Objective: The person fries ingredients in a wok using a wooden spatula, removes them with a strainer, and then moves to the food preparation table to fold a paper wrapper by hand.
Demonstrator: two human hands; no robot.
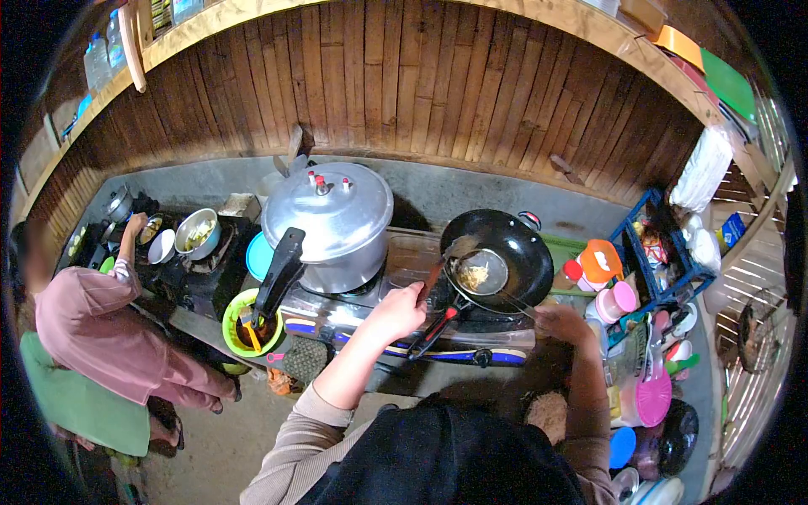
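My left hand [399, 314] is closed round the wooden handle of a spatula [433, 278], its darker blade over the left rim of a black wok [530, 244]. My right hand [566, 325] grips the handle of a round mesh strainer [496, 262] held inside the wok. Pale yellowish food bits [474, 276] lie in the strainer, close to the spatula blade; whether the two touch I cannot tell. The wok stands on a gas stove [404, 328], with its black and red handle [436, 330] pointing toward me.
A large pressure cooker [337, 210] stands left of the wok. Before it sits a lime-green bowl [231, 323] with a yellow utensil. At right are a blue basket [703, 286] and several plastic containers [652, 397]. Far left, another person [93, 324] works by a pan [198, 244].
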